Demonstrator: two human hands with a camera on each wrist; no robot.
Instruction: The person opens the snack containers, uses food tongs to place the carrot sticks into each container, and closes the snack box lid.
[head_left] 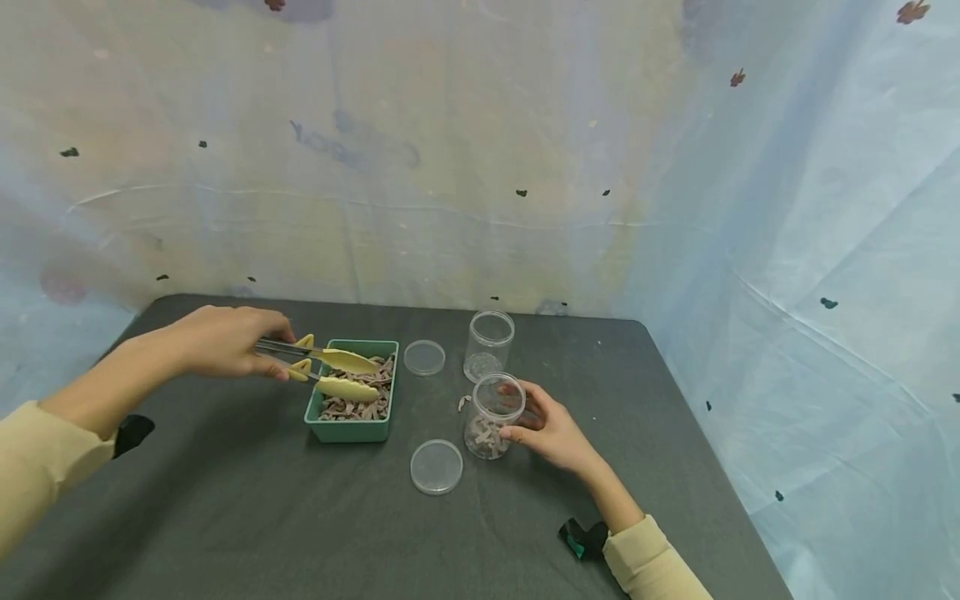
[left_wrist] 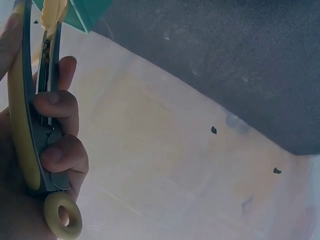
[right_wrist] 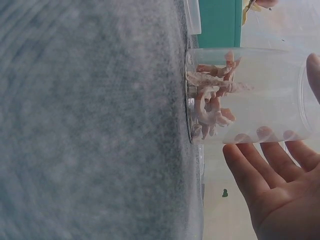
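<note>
Pale sleeve (head_left: 45, 467) nearest. Left hand (head_left: 225, 342) grips tongs (head_left: 345, 362), ends apart at strips (head_left: 382, 392) in green tub (head_left: 348, 431); right hand (head_left: 551, 433) holds front jar (head_left: 487, 427) upright on worktop (head_left: 360, 517), partly filled. Apparently remaining: more strips, back jar (head_left: 489, 343), both lids (head_left: 437, 467) off.

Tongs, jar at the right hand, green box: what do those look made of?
Tongs: yellow tips, opaque with a soft sheen, perhaps silicone or plastic; the grey shafts look like metal, with bright glints along them.
Jar: clear and glossy, probably plastic, though glass can't be ruled out; brownish pieces show through its wall.
Green box: smooth, evenly coloured, opaque walls suggest moulded plastic.
</note>
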